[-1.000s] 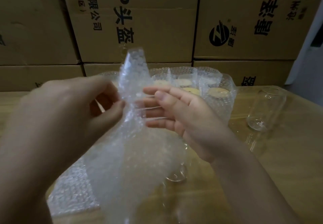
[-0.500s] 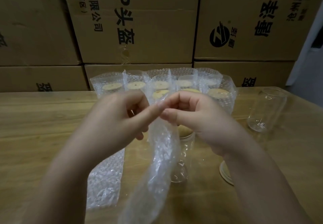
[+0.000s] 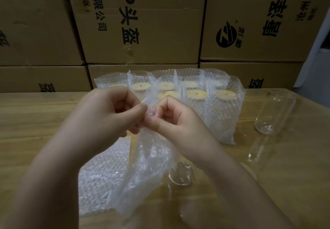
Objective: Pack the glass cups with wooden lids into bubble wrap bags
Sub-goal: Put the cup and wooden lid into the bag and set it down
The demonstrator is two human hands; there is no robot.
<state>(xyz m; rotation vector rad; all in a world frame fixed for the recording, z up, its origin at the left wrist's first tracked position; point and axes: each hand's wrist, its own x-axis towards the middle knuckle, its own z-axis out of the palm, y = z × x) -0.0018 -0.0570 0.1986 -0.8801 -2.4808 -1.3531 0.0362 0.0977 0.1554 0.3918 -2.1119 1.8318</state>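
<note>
My left hand [image 3: 114, 110] and my right hand [image 3: 175, 119] both pinch the top edge of a clear bubble wrap bag [image 3: 148, 162], which hangs down over the wooden table [image 3: 35, 121]. A glass cup [image 3: 181, 174] stands on the table behind the bag, mostly hidden by it and my right wrist. Another empty glass cup [image 3: 275, 112] stands at the right. Several packed cups with wooden lids [image 3: 196, 94] in bubble wrap bags stand in rows behind my hands.
A pile of flat bubble wrap bags [image 3: 101, 178] lies under my left forearm. A wall of stacked cardboard boxes [image 3: 142, 32] rises directly behind the table. A round wooden lid edge [image 3: 250, 172] shows beside my right forearm.
My hands dropped lower and came together. My right hand, flat-fingered a second ago, now pinches the bag's top edge with my left. The bag hangs lower.
</note>
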